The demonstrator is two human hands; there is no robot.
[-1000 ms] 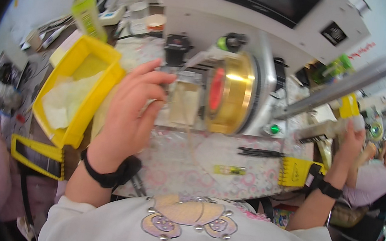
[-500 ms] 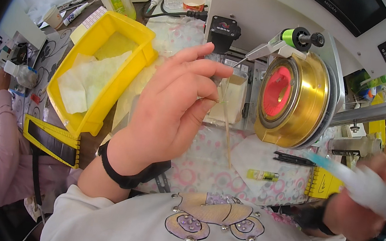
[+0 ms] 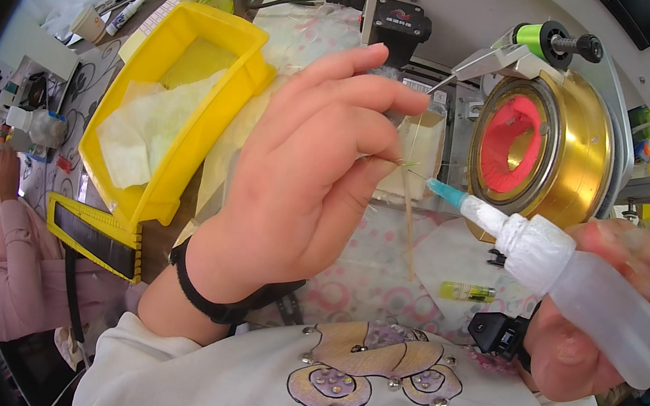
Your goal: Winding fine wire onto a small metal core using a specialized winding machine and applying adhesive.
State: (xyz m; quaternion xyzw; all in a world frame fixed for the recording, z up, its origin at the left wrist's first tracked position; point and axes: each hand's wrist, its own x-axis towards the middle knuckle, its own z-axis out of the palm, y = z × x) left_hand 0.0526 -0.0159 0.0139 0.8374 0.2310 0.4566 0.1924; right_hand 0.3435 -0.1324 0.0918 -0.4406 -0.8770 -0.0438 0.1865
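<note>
Surroundings: a yellow bin (image 3: pixel 232 96) holding white tissue (image 3: pixel 131 149) occupies the left of the frame, near the left hand (image 3: pixel 307 180). A gold drum (image 3: pixel 591 148) with a pink core (image 3: pixel 500 140) stands at upper right, just above the squeeze bottle (image 3: pixel 615 307), and blocks that side. A black block (image 3: pixel 397 25) and a green spool (image 3: pixel 533 41) sit at the top of the frame; a thin metal rod (image 3: pixel 464 68) slants down from the spool, its end just beside an extended finger of the left hand.

Work items: green strands (image 3: pixel 410 164) are at the centre of the frame, pinched between thumb and forefinger of the left hand; its other fingers are spread. The right hand (image 3: pixel 568 354), at lower right, has its fingers wrapped around the squeeze bottle. The bottle's long axis runs diagonally, base at lower right, teal tip (image 3: pixel 446 193) pointing up and left, just beside the strands; contact cannot be told.

Room: the patterned table (image 3: pixel 348 276) offers space below the tip, down to a small yellow-green tube (image 3: pixel 467 291). The shirt (image 3: pixel 235 384) covers the near edge.
</note>
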